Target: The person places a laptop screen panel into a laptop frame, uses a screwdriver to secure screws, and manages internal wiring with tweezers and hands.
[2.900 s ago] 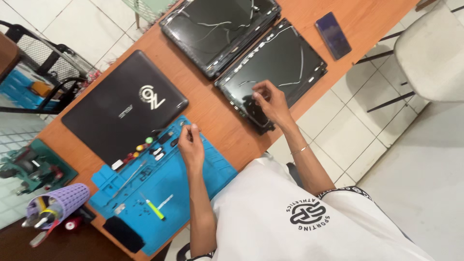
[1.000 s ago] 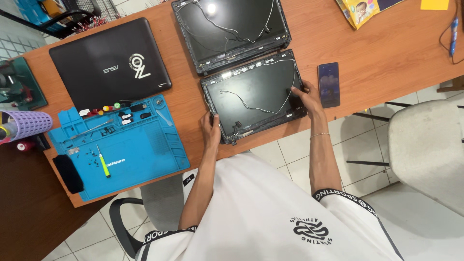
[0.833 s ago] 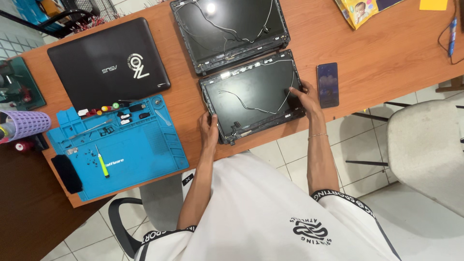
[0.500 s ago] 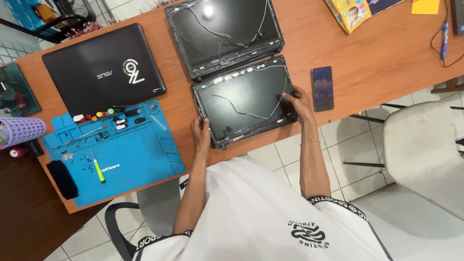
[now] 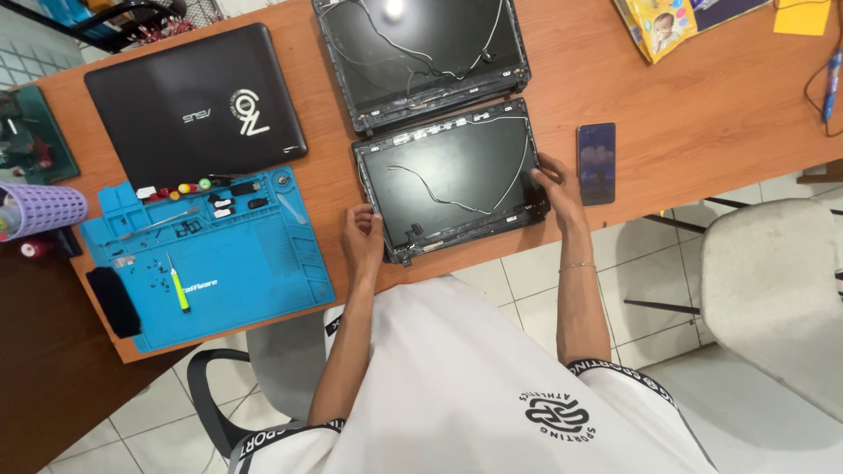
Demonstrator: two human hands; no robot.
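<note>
Head view | left hand and right hand grasp opposite edges of near laptop lid shell at table edge | panel already out, cables exposed; shell not yet refitted | blue mat untouched

Black lid shell, blue mat, orange table.
</note>
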